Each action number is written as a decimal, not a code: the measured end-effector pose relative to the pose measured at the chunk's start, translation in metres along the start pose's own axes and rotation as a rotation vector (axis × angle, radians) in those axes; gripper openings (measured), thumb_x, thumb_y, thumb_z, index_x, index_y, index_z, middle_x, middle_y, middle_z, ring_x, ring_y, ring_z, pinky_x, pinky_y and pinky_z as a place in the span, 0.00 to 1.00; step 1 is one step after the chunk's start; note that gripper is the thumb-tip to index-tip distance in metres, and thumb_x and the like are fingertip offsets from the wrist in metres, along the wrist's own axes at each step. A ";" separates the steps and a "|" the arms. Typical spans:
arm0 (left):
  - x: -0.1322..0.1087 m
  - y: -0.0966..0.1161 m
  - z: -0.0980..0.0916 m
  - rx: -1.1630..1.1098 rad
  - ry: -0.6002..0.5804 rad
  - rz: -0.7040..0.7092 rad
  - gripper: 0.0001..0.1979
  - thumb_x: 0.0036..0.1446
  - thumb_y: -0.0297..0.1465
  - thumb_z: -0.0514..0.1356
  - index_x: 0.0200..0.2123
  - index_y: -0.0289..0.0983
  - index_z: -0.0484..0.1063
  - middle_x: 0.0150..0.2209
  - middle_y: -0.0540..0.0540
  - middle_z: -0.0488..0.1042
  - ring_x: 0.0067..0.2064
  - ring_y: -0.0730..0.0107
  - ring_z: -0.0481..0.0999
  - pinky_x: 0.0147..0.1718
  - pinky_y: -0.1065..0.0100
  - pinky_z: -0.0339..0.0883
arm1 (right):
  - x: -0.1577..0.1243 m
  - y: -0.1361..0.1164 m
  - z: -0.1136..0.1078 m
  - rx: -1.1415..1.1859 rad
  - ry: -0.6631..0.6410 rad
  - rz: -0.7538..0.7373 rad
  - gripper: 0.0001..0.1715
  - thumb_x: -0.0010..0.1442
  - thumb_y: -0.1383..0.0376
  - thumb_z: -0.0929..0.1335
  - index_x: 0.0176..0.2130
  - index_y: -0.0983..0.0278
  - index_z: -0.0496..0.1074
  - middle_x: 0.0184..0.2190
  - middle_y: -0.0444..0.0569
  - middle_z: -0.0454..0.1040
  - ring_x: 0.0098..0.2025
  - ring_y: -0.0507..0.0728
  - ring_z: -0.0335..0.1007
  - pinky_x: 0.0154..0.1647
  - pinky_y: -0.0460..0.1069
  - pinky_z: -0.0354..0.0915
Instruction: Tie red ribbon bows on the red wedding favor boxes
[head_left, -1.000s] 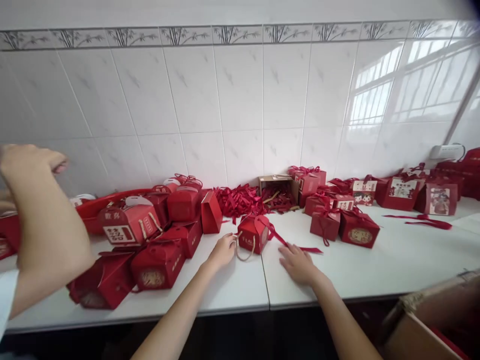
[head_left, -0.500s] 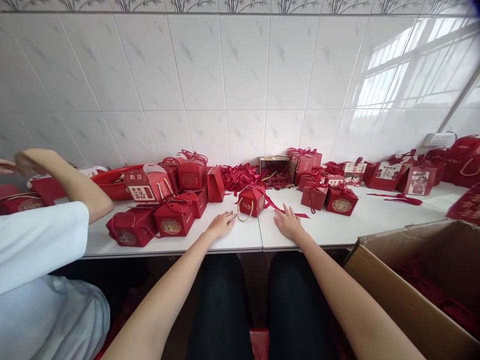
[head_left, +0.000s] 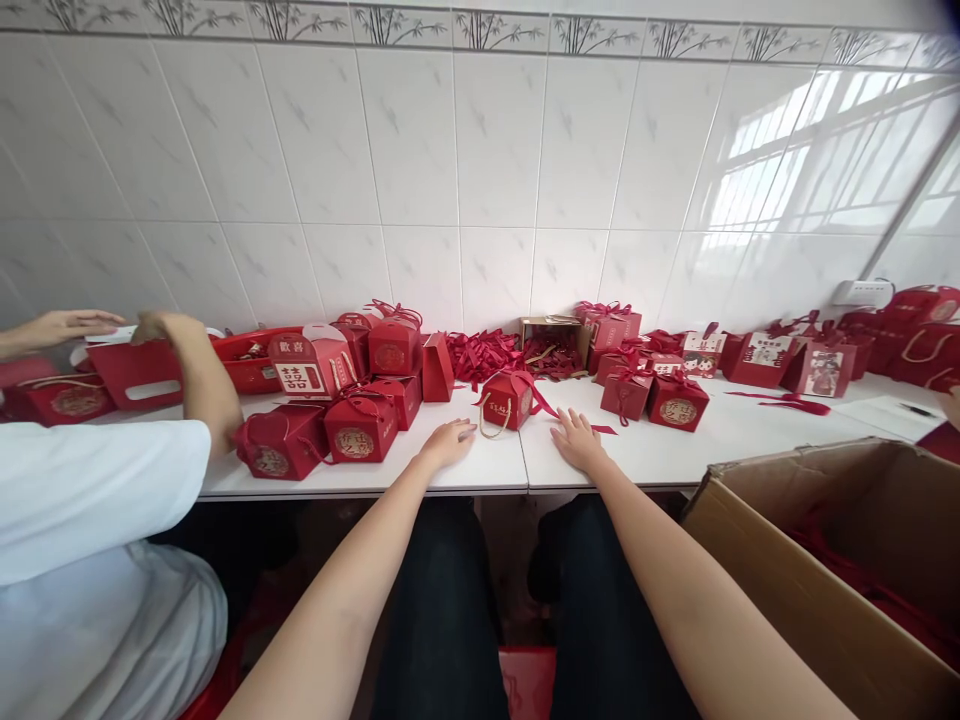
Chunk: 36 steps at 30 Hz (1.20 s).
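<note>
A small red gift box with gold lettering, a gold cord handle and a red ribbon stands on the white table in front of me. To its left, my left hand lies on the tabletop, fingers stretched out and holding nothing. My right hand rests flat on the other side with fingers spread. Its fingertips are by the loose red ribbon that trails from the box; whether they touch it I cannot tell.
Red gift boxes are grouped on the left. Loose ribbons heap by the wall, beside more boxes. An open cardboard carton stands at the right. On the left a co-worker's hand is at a red box.
The view has tilted up and shifted slightly. The co-worker's arms have come down to a red box on the left. My hands stay flat beside the small gift box.
</note>
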<state>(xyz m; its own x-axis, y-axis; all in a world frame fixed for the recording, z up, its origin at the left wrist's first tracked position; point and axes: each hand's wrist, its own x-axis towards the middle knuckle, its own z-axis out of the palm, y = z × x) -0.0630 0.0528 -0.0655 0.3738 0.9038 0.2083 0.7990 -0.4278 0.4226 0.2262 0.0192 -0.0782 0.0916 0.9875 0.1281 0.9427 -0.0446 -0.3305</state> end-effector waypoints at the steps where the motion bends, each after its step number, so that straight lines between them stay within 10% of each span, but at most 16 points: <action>1: 0.000 -0.001 0.000 -0.002 0.000 -0.001 0.16 0.62 0.35 0.56 0.52 0.38 0.67 0.55 0.41 0.67 0.52 0.59 0.71 0.50 0.52 0.67 | 0.000 0.000 0.000 -0.003 -0.001 0.005 0.35 0.66 0.52 0.53 0.68 0.57 0.42 0.70 0.51 0.42 0.69 0.64 0.36 0.64 0.61 0.44; 10: 0.005 -0.007 0.003 -0.019 0.022 -0.008 0.16 0.62 0.35 0.57 0.51 0.37 0.68 0.54 0.41 0.68 0.51 0.60 0.71 0.49 0.52 0.68 | 0.003 0.000 0.003 -0.035 0.020 0.049 0.36 0.65 0.49 0.53 0.68 0.56 0.44 0.69 0.55 0.43 0.68 0.66 0.39 0.62 0.62 0.44; 16: 0.005 -0.008 0.003 -0.017 0.035 -0.024 0.15 0.62 0.35 0.56 0.51 0.37 0.68 0.54 0.41 0.68 0.51 0.60 0.71 0.50 0.52 0.67 | -0.001 -0.004 0.008 -0.075 0.123 0.099 0.36 0.65 0.49 0.52 0.67 0.60 0.46 0.70 0.56 0.34 0.70 0.68 0.21 0.64 0.66 0.29; 36: 0.002 -0.001 0.000 0.053 0.067 0.029 0.15 0.62 0.35 0.57 0.50 0.37 0.69 0.55 0.41 0.67 0.54 0.58 0.69 0.53 0.50 0.63 | 0.000 0.003 0.013 -0.069 0.117 0.105 0.36 0.66 0.50 0.53 0.67 0.63 0.49 0.69 0.58 0.41 0.70 0.69 0.30 0.64 0.60 0.36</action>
<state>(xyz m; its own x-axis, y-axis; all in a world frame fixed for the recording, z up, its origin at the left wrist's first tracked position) -0.0631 0.0551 -0.0655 0.3662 0.8877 0.2789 0.8126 -0.4511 0.3690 0.2251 0.0210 -0.0909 0.2237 0.9528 0.2051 0.9454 -0.1610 -0.2833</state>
